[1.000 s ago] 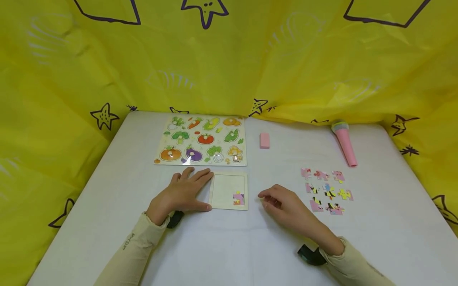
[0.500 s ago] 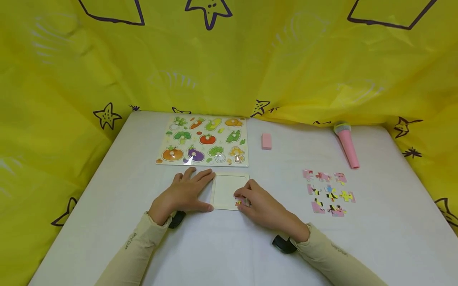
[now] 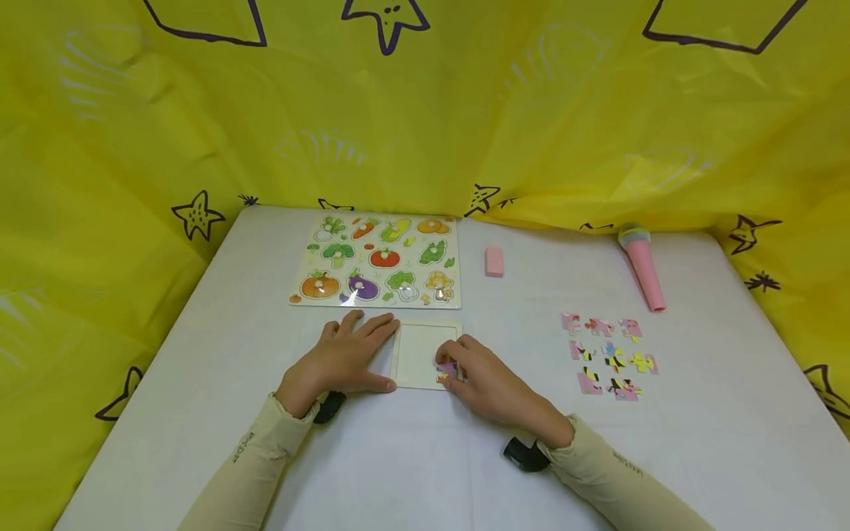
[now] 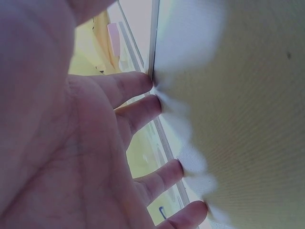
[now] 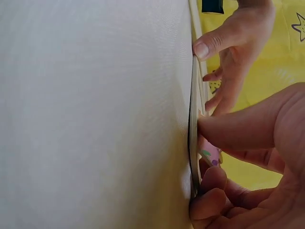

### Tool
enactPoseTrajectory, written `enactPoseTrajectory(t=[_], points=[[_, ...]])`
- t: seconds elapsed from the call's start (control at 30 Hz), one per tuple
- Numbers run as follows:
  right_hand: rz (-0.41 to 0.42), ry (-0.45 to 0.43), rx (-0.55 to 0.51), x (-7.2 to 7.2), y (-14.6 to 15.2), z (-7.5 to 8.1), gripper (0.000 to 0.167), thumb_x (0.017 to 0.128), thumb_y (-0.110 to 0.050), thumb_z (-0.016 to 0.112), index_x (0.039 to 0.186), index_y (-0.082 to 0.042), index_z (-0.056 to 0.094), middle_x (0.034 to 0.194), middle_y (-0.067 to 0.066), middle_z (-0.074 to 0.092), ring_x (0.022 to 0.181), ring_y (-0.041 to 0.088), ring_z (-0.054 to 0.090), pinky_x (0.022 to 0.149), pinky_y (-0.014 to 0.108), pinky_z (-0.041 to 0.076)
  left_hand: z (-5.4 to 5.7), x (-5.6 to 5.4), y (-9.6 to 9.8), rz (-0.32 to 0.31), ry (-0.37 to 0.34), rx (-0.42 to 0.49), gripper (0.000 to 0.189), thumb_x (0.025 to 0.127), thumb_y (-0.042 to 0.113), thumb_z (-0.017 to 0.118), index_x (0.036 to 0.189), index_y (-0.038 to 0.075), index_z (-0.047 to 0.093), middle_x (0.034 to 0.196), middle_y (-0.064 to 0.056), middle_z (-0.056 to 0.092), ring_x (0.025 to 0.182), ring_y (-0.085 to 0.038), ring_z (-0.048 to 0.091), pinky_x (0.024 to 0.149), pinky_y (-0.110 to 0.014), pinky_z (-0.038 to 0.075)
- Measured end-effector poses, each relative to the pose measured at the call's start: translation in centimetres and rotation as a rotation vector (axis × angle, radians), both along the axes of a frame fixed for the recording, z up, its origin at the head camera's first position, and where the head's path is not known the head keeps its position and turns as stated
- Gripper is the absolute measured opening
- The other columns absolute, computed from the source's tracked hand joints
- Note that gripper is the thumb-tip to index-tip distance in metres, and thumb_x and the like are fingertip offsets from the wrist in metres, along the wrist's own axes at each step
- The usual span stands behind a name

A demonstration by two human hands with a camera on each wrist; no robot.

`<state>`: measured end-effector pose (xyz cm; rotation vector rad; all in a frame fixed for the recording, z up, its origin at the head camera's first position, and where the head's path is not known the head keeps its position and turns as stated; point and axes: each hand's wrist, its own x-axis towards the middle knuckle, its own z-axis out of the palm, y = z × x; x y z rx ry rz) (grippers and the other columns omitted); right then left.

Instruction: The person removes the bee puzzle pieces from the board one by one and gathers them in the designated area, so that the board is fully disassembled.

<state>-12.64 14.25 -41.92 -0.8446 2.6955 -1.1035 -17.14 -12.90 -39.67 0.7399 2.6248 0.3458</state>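
A shallow pale puzzle tray lies on the white table. My left hand is spread flat along its left side, with thumb and fingertips at the tray's edge. In the left wrist view, the fingers look straight and apart. My right hand pinches a pink and purple puzzle piece between thumb and fingers at the tray's lower right corner. In the right wrist view, part of that piece shows between the thumb and curled fingers; the rest is hidden.
Several loose puzzle pieces lie in rows to the right. Behind the tray is a vegetable peg board. A pink block and a pink toy microphone lie farther back. A yellow curtain surrounds the table.
My right hand has moved left from beside the tray to its lower right corner and taken hold of the puzzle piece there. The left hand has stayed at the tray's left edge.
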Motion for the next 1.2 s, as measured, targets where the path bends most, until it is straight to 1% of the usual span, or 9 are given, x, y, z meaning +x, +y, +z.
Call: enactPoseTrajectory(t=[0.2,0.3,0.57,0.7,0.97,1.2], points=[[-0.011,-0.025,-0.107,-0.2,0.4,-0.3,0.021,0.099,0.009,0.065,0.109,-0.008,0.072,0.097,-0.001,0.066,0.084,0.011,0.054,0.074,0.028,0.049,-0.1,0.0,0.0,0.001,0.001,-0.004,0.099,0.091,0.049,0.084,0.169,0.014,0.035,0.174,-0.005,0.03,0.156,-0.049,0.019,0.116,-0.07,0.023],[-0.009,-0.04,-0.136,-0.3,0.5,-0.4,0.022,0.099,0.011,0.063,0.108,-0.007,0.073,0.096,-0.002,0.067,0.083,0.01,0.054,0.074,0.028,0.048,0.0,0.0,0.1,0.003,-0.002,-0.003,0.099,0.091,0.049,0.084,0.169,0.014,0.035,0.174,-0.005,0.03,0.156,-0.049,0.019,0.116,-0.07,0.022],[-0.022,-0.07,-0.162,-0.6,0.7,-0.3,0.023,0.1,0.011,0.061,0.109,-0.007,0.073,0.097,-0.002,0.067,0.081,0.012,0.054,0.072,0.029,0.048,0.1,-0.1,0.1,0.007,0.007,-0.012,0.1,0.091,0.05,0.084,0.169,0.014,0.034,0.174,-0.005,0.029,0.157,-0.048,0.017,0.116,-0.069,0.022],[-0.036,-0.078,-0.168,-0.6,0.8,-0.1,0.023,0.1,0.01,0.061,0.109,-0.007,0.073,0.097,-0.002,0.067,0.082,0.013,0.054,0.072,0.029,0.048,0.2,-0.1,0.0,0.012,0.005,-0.001,0.1,0.091,0.05,0.084,0.169,0.013,0.034,0.174,-0.006,0.03,0.157,-0.049,0.017,0.116,-0.07,0.022],[-0.072,-0.092,-0.167,-0.1,1.7,-0.1,0.024,0.099,0.011,0.061,0.108,-0.008,0.073,0.094,-0.002,0.065,0.081,0.014,0.054,0.072,0.028,0.048,0.1,-0.1,0.1,0.006,0.0,-0.003,0.099,0.091,0.049,0.084,0.169,0.013,0.034,0.174,-0.006,0.03,0.156,-0.049,0.018,0.115,-0.07,0.023],[-0.138,-0.113,-0.153,0.4,3.1,0.2,0.025,0.098,0.01,0.061,0.109,-0.009,0.074,0.095,-0.002,0.067,0.081,0.016,0.056,0.073,0.029,0.049,0.2,-0.1,0.1,0.007,-0.009,-0.006,0.099,0.091,0.049,0.085,0.169,0.013,0.035,0.174,-0.006,0.03,0.156,-0.049,0.019,0.115,-0.07,0.024]])
